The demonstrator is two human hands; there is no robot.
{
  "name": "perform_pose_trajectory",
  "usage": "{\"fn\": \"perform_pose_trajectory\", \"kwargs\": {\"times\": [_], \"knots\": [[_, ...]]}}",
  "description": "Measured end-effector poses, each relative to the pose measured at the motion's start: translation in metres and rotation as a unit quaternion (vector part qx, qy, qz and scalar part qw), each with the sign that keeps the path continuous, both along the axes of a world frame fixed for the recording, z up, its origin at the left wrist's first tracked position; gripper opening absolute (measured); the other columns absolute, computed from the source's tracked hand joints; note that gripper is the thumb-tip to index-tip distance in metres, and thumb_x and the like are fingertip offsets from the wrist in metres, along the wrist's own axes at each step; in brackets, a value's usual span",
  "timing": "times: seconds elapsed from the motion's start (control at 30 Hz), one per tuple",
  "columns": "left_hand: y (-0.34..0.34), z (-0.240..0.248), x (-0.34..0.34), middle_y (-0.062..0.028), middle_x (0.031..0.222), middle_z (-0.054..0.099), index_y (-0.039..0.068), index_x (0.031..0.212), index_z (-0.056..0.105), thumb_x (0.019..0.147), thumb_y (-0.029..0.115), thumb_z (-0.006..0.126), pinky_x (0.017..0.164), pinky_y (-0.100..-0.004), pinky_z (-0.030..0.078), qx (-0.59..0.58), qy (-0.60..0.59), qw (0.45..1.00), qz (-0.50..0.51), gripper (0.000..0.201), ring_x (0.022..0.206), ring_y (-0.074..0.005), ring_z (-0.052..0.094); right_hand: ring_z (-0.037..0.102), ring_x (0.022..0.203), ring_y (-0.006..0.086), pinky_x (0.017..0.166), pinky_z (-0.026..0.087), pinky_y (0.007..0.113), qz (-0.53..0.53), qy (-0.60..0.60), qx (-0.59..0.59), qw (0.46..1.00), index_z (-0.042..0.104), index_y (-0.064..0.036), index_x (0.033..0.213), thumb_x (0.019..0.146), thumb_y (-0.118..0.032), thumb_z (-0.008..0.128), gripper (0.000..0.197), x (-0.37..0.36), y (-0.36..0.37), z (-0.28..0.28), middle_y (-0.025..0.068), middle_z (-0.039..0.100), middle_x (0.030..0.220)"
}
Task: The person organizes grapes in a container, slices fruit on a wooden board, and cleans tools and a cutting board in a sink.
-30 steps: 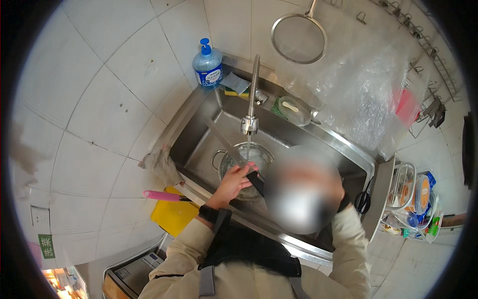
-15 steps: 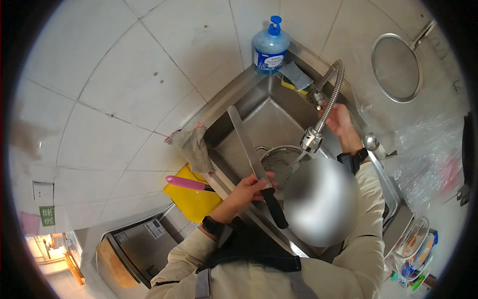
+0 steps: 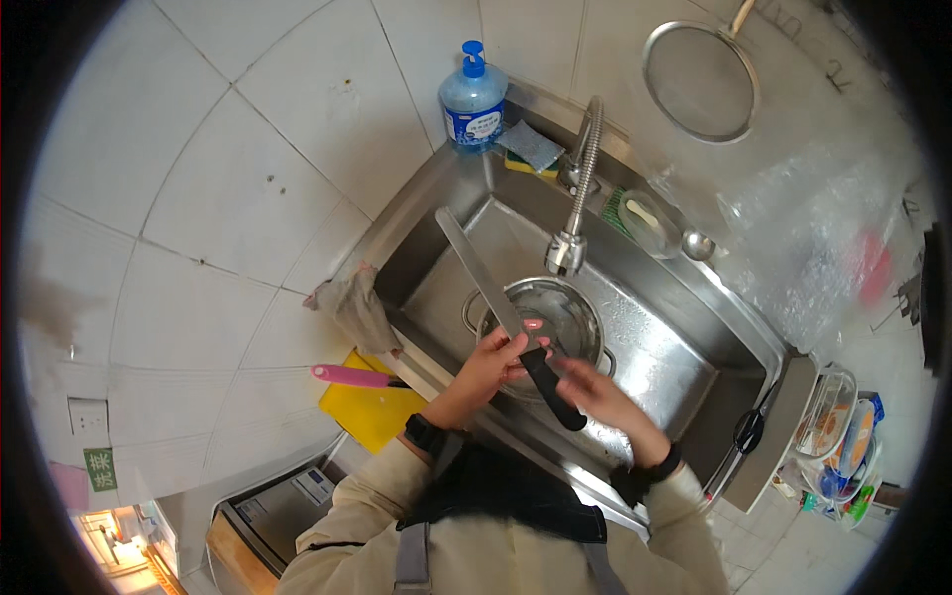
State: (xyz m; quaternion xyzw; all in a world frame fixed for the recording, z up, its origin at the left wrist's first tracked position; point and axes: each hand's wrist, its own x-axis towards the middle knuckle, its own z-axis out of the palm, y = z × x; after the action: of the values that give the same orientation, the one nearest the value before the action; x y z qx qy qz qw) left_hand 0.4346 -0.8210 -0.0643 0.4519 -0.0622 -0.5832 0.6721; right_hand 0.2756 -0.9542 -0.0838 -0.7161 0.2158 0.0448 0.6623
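Observation:
A long knife [image 3: 478, 270] with a black handle [image 3: 555, 392] slants over the sink, its blade tip pointing away to the far left. My left hand [image 3: 493, 359] is closed around the blade's base, just above the handle. Close to the right of the handle is my right hand [image 3: 602, 395], slightly blurred, its fingers loosely stretched toward it; whether they touch cannot be made out. Below the blade a two-handled metal pot [image 3: 585, 302] stands in the steel sink [image 3: 645, 332]. The flexible faucet [image 3: 566, 250] hangs above the pot, with no stream visible.
A blue pump bottle [image 3: 473, 107] and a sponge [image 3: 532, 164] sit at the far corner. A grey rag [image 3: 357, 315] drapes over the left rim, near a yellow cloth [image 3: 369, 409] and a pink-handled tool [image 3: 350, 376]. A round strainer [image 3: 700, 81] hangs on the wall. Scissors [image 3: 749, 431] hang at right.
My right hand has left the faucet base and come to beside the knife handle. The water stream under the faucet head is gone. My left hand still holds the knife. The view has shifted.

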Motion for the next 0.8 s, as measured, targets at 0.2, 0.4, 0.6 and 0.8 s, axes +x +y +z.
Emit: {"fn": "perform_pose_trajectory", "kwargs": {"times": [0.2, 0.4, 0.6, 0.8], "knots": [[-0.002, 0.000, -0.038, -0.0096, 0.101, 0.057, 0.001, 0.114, 0.045, 0.092, 0.020, 0.040, 0.079, -0.0242, 0.044, 0.027, -0.113, 0.993, 0.019, 0.030, 0.090, -0.0143, 0.056, 0.044, 0.061, 0.0082, 0.055, 0.036, 0.022, -0.090, 0.010, 0.048, 0.995, 0.049, -0.0029, 0.097, 0.084, -0.021, 0.055, 0.023, -0.063, 0.054, 0.032, 0.0005, 0.048, 0.068], [-0.006, 0.014, -0.057, -0.0056, 0.092, 0.060, 0.003, 0.103, 0.051, 0.088, 0.014, 0.046, 0.074, -0.0258, 0.048, -0.015, -0.093, 0.971, 0.221, 0.020, 0.080, -0.0130, 0.059, 0.041, 0.056, 0.0061, 0.051, 0.036, 0.021, -0.092, 0.013, -0.142, 0.985, 0.051, -0.0042, 0.100, 0.080, -0.018, 0.060, 0.026, -0.151, 0.050, 0.056, -0.0018, 0.047, 0.063], [-0.021, 0.027, -0.096, -0.0045, 0.086, 0.061, 0.004, 0.097, 0.054, 0.084, 0.011, 0.053, 0.071, -0.0261, 0.049, 0.017, -0.143, 0.966, 0.214, 0.015, 0.073, -0.0129, 0.060, 0.045, 0.050, 0.0098, 0.050, 0.038, 0.023, -0.149, -0.033, -0.100, 0.983, 0.052, -0.0045, 0.100, 0.078, -0.017, 0.060, 0.027, -0.230, 0.036, 0.052, 0.0039, 0.047, 0.058], [-0.014, 0.028, -0.124, -0.0038, 0.079, 0.061, 0.006, 0.083, 0.055, 0.085, 0.018, 0.054, 0.067, -0.0248, 0.050, 0.037, -0.146, 0.963, 0.222, 0.013, 0.066, -0.0124, 0.060, 0.048, 0.051, 0.0130, 0.051, 0.040, 0.025, -0.088, -0.052, -0.293, 0.951, 0.052, -0.0046, 0.101, 0.075, -0.016, 0.061, 0.030, -0.297, 0.012, -0.029, 0.0066, 0.049, 0.060]]}}
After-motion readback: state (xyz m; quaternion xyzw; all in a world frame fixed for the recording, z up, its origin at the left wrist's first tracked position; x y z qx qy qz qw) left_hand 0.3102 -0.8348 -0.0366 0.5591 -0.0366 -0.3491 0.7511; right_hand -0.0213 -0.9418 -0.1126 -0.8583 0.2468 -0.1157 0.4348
